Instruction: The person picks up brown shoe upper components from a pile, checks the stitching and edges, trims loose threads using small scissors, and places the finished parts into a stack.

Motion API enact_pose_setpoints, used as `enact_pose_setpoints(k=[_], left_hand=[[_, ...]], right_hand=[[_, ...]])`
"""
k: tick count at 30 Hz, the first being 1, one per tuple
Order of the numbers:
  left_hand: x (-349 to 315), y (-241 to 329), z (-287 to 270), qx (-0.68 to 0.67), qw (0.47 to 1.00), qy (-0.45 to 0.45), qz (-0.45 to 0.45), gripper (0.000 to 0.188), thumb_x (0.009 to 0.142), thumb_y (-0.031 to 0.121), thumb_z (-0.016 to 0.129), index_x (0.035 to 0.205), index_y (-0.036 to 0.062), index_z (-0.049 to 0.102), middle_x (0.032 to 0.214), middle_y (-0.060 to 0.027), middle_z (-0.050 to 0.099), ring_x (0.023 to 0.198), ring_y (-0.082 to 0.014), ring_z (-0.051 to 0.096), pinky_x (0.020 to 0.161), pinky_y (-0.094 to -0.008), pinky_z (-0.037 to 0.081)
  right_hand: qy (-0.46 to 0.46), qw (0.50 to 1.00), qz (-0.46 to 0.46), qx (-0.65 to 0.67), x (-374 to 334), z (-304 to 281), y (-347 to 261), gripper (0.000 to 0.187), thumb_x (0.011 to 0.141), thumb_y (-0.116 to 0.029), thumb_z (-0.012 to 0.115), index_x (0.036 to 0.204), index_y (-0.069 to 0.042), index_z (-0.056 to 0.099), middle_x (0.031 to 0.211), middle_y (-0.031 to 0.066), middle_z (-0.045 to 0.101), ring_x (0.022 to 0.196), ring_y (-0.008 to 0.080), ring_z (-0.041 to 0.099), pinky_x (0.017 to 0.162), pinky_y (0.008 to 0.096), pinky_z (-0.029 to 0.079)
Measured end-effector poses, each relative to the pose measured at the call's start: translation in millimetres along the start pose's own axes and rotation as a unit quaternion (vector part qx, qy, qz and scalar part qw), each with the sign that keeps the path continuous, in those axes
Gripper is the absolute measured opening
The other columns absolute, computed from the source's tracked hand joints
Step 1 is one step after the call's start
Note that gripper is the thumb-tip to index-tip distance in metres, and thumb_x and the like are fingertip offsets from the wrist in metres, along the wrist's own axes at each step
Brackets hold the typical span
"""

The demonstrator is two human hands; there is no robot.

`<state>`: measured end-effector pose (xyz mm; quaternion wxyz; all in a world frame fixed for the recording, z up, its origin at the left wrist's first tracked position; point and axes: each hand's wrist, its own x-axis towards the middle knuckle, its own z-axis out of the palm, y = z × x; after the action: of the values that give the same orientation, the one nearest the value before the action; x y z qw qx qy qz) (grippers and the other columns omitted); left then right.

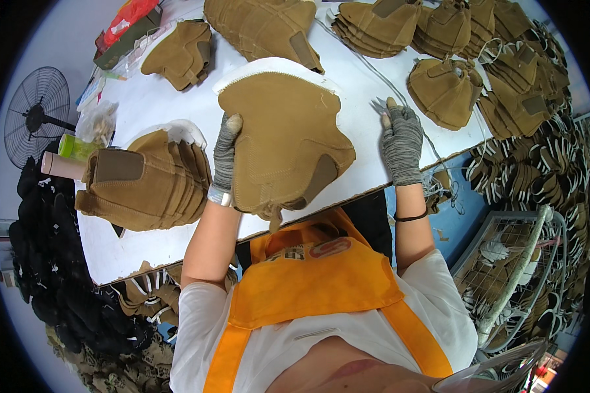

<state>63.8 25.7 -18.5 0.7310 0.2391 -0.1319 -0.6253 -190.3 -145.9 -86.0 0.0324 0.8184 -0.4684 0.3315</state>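
Note:
My left hand [225, 154], in a grey fingerless glove, grips the left edge of a brown suede boot upper [285, 131], thumb on top. The upper is held up flat over the table, with white fleece lining showing along its far edge and a darker patch at its lower right. My right hand [402, 144], gloved the same way, rests at the table to the right, apart from the upper. Its fingers are curled around small metal thread snips [377, 105]; only the pointed tips show. A stack of brown uppers [154, 180] lies just left of my left hand.
More uppers lie along the far side of the white table [367, 154], with a single stack [446, 92] at right. A cord [390, 82] crosses the tabletop. A fan [37, 118] stands at left. A wire basket [505, 262] and heaped boot parts sit at right.

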Motion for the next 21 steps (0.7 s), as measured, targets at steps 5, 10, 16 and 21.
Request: enact_pose_setpoints(k=[5,10,16,21], left_hand=[[-2,2,0,-0.048,0.998,-0.020,-0.029,0.069,0.084,0.039,0.067,0.139,0.0071,0.041,0.134,-0.0172,0.052,0.119,-0.0326,0.054,0.099,-0.0470,0.048],[-6,-1,11,-0.004,0.999,-0.040,-0.019,0.072,0.084,0.044,0.066,0.140,0.0065,0.040,0.136,-0.0186,0.050,0.119,-0.0331,0.055,0.098,-0.0474,0.049],[3,-10,8,0.101,0.992,-0.059,0.049,0.064,0.090,0.042,0.063,0.140,0.0113,0.039,0.136,-0.0138,0.049,0.121,-0.0303,0.052,0.099,-0.0439,0.048],[-4,-11,32,0.213,0.961,-0.057,0.168,0.068,0.086,0.043,0.068,0.136,0.0081,0.038,0.127,-0.0139,0.052,0.114,-0.0261,0.056,0.090,-0.0380,0.054]], right_hand=[[0.058,0.995,0.002,0.081,-3,-2,-7,0.026,0.093,-0.021,0.058,0.111,-0.004,0.067,0.102,0.0162,0.065,0.093,0.0321,0.060,0.086,0.0425,0.046],[-0.180,0.812,0.121,0.541,-9,-41,-52,0.048,0.095,-0.044,0.055,0.110,0.000,0.066,0.105,0.0122,0.065,0.101,0.0211,0.060,0.094,0.0354,0.044],[-0.200,0.795,0.071,0.569,-16,-50,-65,0.069,0.088,-0.054,0.061,0.131,0.000,0.051,0.117,0.0109,0.062,0.108,0.0183,0.058,0.096,0.0322,0.045],[-0.250,0.599,0.057,0.758,-9,-65,-66,0.111,0.061,-0.056,0.083,0.144,0.001,0.035,0.141,0.0148,0.046,0.131,0.0266,0.043,0.109,0.0406,0.035]])
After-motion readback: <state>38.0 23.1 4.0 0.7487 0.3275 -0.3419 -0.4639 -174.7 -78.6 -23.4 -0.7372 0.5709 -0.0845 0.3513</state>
